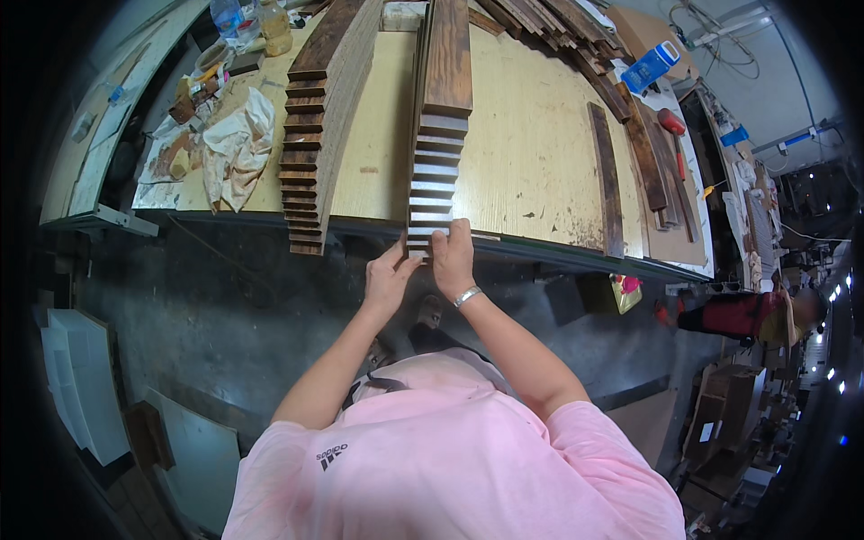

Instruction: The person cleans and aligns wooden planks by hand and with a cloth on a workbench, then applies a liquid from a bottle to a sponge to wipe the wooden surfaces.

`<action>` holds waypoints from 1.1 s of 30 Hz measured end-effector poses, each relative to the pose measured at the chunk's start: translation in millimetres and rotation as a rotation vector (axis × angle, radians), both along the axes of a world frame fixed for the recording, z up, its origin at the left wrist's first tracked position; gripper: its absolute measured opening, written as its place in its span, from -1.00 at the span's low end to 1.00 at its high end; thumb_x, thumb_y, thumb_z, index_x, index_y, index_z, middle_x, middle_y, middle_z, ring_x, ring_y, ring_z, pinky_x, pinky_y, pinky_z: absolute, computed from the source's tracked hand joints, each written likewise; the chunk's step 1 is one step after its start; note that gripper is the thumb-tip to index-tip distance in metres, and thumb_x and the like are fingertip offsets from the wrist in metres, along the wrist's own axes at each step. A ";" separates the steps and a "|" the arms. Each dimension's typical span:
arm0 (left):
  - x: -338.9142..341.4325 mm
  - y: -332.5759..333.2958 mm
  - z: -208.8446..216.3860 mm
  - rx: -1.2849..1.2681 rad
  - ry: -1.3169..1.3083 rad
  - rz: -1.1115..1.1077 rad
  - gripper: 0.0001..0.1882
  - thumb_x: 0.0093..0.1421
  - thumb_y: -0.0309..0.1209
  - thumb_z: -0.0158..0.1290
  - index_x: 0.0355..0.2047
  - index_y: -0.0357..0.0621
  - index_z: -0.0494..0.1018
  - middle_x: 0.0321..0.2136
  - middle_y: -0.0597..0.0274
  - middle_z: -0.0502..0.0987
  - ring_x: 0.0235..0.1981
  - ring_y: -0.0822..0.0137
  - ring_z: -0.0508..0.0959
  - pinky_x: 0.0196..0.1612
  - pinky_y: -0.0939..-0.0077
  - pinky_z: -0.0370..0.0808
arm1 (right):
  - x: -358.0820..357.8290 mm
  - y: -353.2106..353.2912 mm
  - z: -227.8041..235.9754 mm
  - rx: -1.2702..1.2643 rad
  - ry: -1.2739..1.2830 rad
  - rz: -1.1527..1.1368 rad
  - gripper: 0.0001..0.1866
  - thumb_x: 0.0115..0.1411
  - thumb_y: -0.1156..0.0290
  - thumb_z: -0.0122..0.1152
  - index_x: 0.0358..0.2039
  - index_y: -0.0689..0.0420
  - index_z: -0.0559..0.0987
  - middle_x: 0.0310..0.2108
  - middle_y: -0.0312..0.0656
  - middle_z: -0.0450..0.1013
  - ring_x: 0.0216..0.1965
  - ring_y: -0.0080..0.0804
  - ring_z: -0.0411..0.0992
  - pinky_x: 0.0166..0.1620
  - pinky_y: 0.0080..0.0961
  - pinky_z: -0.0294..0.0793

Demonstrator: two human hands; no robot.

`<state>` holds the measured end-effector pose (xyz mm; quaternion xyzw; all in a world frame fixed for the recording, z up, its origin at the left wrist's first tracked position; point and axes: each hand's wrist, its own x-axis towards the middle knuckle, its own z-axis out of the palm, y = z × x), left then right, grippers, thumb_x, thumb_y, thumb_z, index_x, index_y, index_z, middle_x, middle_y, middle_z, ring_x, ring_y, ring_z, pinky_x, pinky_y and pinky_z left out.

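Note:
A tall stepped stack of brown wooden boards (447,67) lies lengthwise in front of me, its ends fanned like stairs toward the table's near edge. At its lowest, nearest end is my left hand (389,279), fingers closed against the left side of the board ends. My right hand (454,257), with a metal band at the wrist, grips the same end from the right, its thumb on the front. The exact board between the fingers is partly hidden. A second stepped stack of boards (306,166) stands to the left, apart from both hands.
The pale yellow tabletop (531,180) carries a crumpled cloth (238,144) and bottles (274,29) on the left. On the right lie a single board (605,175), a red-headed mallet (672,124) and a blue container (650,67). Another person (742,319) is off to the right.

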<state>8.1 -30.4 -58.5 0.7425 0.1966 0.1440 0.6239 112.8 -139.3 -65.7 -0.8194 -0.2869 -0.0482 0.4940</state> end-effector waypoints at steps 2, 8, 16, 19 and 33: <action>2.9 5.9 2.7 -0.035 0.091 -0.039 -0.48 0.24 -0.49 0.11 0.22 -0.23 0.35 0.05 -0.06 0.55 -0.04 0.50 0.56 -0.01 0.51 0.50 | 3.6 4.4 -4.4 -0.031 0.023 -0.041 -0.42 0.37 -0.05 -0.02 -0.23 0.37 0.39 -0.28 0.11 0.28 -0.26 0.12 0.30 -0.15 -0.16 0.35; 1.0 -1.7 9.4 -0.253 0.014 0.007 -0.47 0.22 -0.56 0.11 0.22 -0.20 0.35 -0.01 0.09 0.59 -0.11 0.57 0.51 -0.04 0.55 0.50 | 5.4 0.9 -1.9 -0.017 0.056 -0.013 -0.43 0.35 -0.04 0.02 -0.25 0.37 0.36 -0.28 0.11 0.26 -0.27 0.10 0.29 -0.16 -0.14 0.34; 3.2 -2.8 6.8 -0.130 -0.035 0.045 -0.51 0.18 -0.58 0.13 0.15 -0.24 0.43 -0.12 0.11 0.62 -0.19 0.55 0.54 -0.09 0.57 0.53 | 3.4 1.0 -15.8 -0.052 0.077 -0.010 -0.47 0.36 0.03 0.04 -0.25 0.38 0.34 -0.26 0.14 0.24 -0.26 0.16 0.28 -0.16 -0.13 0.34; 9.8 -8.6 3.6 -0.097 -0.017 0.126 -0.55 0.18 -0.56 0.14 0.12 -0.25 0.46 -0.23 0.14 0.65 -0.31 0.59 0.54 -0.18 0.61 0.53 | 9.5 3.3 -17.2 -0.052 0.090 -0.005 -0.50 0.37 0.07 0.04 -0.26 0.38 0.33 -0.28 0.14 0.24 -0.27 0.17 0.27 -0.16 -0.12 0.34; 8.2 -5.1 -7.5 -0.007 -0.006 0.067 -0.53 0.25 -0.47 0.09 0.18 -0.25 0.39 -0.39 0.07 0.64 -0.39 0.56 0.54 -0.27 0.53 0.52 | 10.3 -0.6 -7.1 -0.149 0.275 0.036 -0.55 0.38 0.05 -0.01 -0.21 0.29 0.31 -0.45 0.31 0.44 -0.33 0.41 0.41 -0.30 0.06 0.40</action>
